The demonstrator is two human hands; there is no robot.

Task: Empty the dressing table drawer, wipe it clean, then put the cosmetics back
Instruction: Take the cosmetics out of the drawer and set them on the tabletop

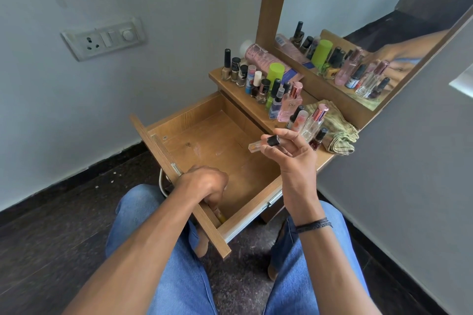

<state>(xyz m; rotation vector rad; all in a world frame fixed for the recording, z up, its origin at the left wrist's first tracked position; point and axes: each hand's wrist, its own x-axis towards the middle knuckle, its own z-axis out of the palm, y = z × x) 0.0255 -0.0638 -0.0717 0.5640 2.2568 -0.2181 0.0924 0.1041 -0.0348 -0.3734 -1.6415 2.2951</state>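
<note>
The right hand is pinching a small clear vial with a black cap between thumb and fingers, holding it tilted nearly flat above the right half of the open drawer. The left hand is reaching down into the drawer's near corner, fingers curled around a small yellowish item; most of that item is hidden behind the drawer front, so what it is cannot be told.

The drawer is standing pulled fully out, a shallow wood-grain box with a metal runner showing along its right side. Its floor is lying almost bare, showing pale smears on the laminate.

The cosmetics are standing on the dressing table top, crowded along its front edge: a row of nail polish bottles with black and white caps, a lime-green cylinder, a pink tube lying on its side behind them, and clear glass perfume bottles with rose-metal caps nearer the right hand. A dark red polish bottle is standing just beside the raised hand.

A crumpled yellow-green cloth is lying at the table's right end, touching the mirror frame. The mirror is reflecting the bottles. A black cord bracelet is circling the right wrist. Blue denim knees are flanking the drawer.
</note>
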